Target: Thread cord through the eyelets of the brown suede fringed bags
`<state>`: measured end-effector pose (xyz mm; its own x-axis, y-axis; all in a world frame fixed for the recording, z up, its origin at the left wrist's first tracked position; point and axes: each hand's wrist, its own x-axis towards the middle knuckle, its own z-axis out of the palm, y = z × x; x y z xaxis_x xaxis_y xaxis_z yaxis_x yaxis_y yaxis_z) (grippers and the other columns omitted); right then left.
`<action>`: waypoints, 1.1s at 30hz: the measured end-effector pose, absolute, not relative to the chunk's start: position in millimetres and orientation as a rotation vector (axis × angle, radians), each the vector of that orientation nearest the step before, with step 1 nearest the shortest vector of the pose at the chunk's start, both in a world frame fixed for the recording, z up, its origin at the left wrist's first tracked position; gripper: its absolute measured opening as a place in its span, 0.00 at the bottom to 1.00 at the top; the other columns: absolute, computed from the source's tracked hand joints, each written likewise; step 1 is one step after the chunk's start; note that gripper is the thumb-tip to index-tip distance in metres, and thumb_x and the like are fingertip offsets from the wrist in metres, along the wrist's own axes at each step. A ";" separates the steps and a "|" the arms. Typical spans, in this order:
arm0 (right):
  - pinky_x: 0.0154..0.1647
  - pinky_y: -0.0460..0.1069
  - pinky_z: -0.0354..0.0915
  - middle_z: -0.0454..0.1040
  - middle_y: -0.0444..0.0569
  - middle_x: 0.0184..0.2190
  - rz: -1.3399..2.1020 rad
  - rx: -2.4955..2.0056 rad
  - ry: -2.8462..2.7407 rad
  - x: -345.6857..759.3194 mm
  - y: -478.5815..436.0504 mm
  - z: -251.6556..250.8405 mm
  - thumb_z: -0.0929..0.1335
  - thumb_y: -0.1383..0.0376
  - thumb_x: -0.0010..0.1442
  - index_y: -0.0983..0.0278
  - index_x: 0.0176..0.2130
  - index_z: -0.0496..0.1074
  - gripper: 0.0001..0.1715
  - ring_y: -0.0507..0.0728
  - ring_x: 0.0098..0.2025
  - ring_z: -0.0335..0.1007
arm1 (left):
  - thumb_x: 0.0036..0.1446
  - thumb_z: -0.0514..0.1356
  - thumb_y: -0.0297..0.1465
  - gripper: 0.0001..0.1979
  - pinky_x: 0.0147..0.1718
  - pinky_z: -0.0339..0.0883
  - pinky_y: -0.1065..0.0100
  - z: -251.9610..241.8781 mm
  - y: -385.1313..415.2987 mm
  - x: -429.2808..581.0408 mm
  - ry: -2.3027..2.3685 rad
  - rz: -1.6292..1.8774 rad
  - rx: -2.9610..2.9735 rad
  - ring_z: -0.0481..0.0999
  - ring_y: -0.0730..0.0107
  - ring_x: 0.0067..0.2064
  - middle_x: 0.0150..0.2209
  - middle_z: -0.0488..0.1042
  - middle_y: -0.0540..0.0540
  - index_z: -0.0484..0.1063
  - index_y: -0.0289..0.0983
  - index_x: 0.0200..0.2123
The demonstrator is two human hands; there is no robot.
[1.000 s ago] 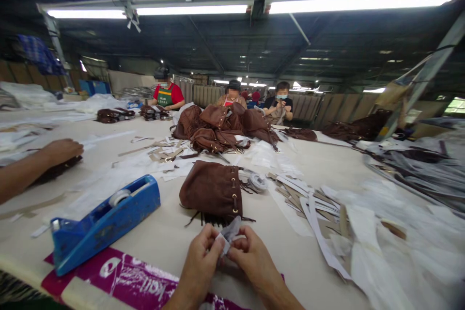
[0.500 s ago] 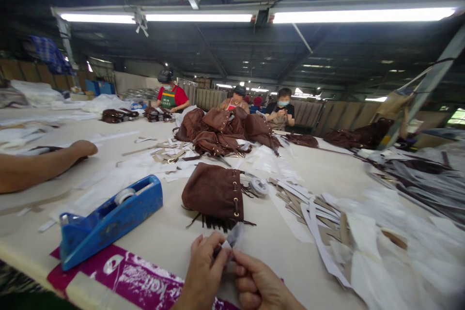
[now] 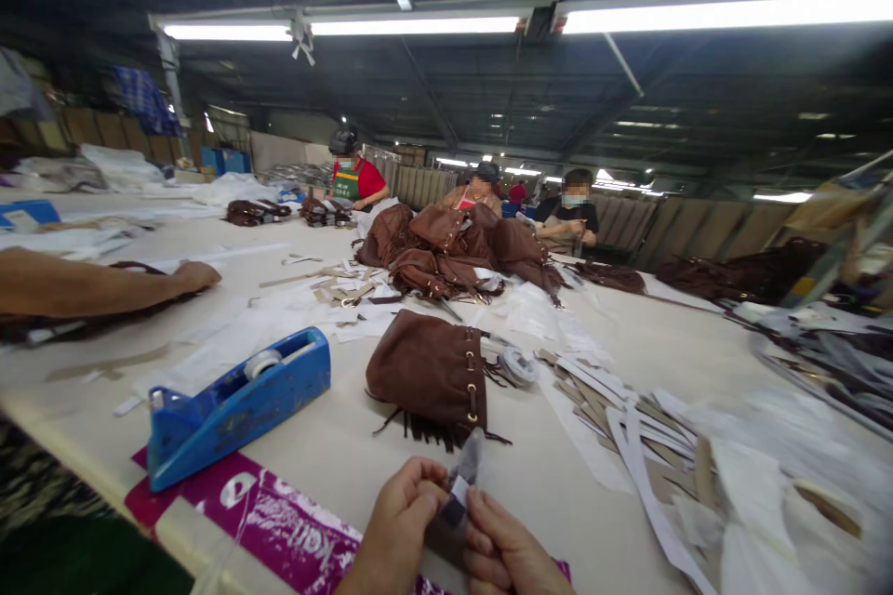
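At the front edge of the table, my left hand (image 3: 401, 521) and my right hand (image 3: 508, 544) pinch a small dark strip in clear plastic (image 3: 457, 500) from either side. A white patch shows on the strip, and its plastic end points up and away from me; my fingers hide part of it. Just beyond my hands lies a brown drawstring bag (image 3: 427, 370) with metal eyelets and a dark fringe. To the left of the bag, a blue tape dispenser (image 3: 241, 414) holds a roll of tape.
A purple printed plastic sheet (image 3: 279, 525) lies under the dispenser. Brown bags (image 3: 446, 246) are heaped farther back. Paper and card strips (image 3: 646, 446) and a tape roll (image 3: 827, 509) lie at right. Another person's arm (image 3: 104, 288) reaches in from the left; several people work opposite.
The view has swung left, so the table's things sit farther right. More of the plastic-covered strip shows between my fingers, and its plastic end stands up more clearly.
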<state>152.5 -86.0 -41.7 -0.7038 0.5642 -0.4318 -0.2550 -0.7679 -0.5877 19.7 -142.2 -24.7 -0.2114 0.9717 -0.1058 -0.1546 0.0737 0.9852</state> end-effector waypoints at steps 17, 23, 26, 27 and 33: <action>0.10 0.37 0.37 0.60 0.31 0.12 2.470 -0.784 -0.774 155.3 -87.8 -37.9 0.81 0.51 0.32 0.64 0.27 0.61 0.35 0.39 0.10 0.44 | 0.30 0.51 0.28 0.26 0.33 0.58 0.67 -17.7 -133.3 2.3 1.241 1.438 0.692 0.70 0.67 0.29 0.29 0.79 0.45 0.64 0.34 0.40; 0.11 0.36 0.36 0.60 0.31 0.13 2.460 -0.811 -0.784 153.6 -89.9 -30.3 0.81 0.51 0.32 0.64 0.29 0.61 0.35 0.38 0.10 0.43 | 0.36 0.57 0.31 0.21 0.30 0.57 0.69 -21.1 -131.7 8.1 1.242 1.481 0.688 0.68 0.72 0.26 0.28 0.78 0.46 0.64 0.34 0.39; 0.11 0.37 0.36 0.60 0.31 0.13 2.455 -0.818 -0.804 153.3 -89.8 -30.7 0.81 0.50 0.31 0.63 0.27 0.60 0.36 0.38 0.10 0.43 | 0.37 0.62 0.35 0.21 0.25 0.53 0.71 -22.0 -126.7 13.0 1.278 1.518 0.745 0.63 0.76 0.22 0.20 0.71 0.54 0.63 0.35 0.37; 0.11 0.37 0.36 0.59 0.30 0.13 2.452 -0.822 -0.807 153.3 -89.4 -32.2 0.81 0.50 0.31 0.63 0.27 0.59 0.36 0.38 0.10 0.43 | 0.37 0.62 0.34 0.20 0.24 0.52 0.72 -21.8 -125.2 14.6 1.278 1.528 0.762 0.61 0.77 0.21 0.18 0.67 0.57 0.63 0.36 0.36; 0.10 0.37 0.36 0.59 0.30 0.12 2.438 -0.789 -0.807 151.6 -86.6 -45.7 0.80 0.48 0.32 0.63 0.26 0.58 0.37 0.39 0.10 0.42 | 0.38 0.62 0.30 0.18 0.22 0.52 0.74 -28.9 -120.5 20.2 1.298 1.625 0.817 0.60 0.78 0.20 0.17 0.64 0.59 0.62 0.37 0.36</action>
<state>151.6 -86.6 -45.7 -0.7342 0.5667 -0.3740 -0.2317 -0.7269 -0.6465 20.2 -120.5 -28.9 -0.4003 0.9160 -0.0281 -0.2298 -0.0706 0.9707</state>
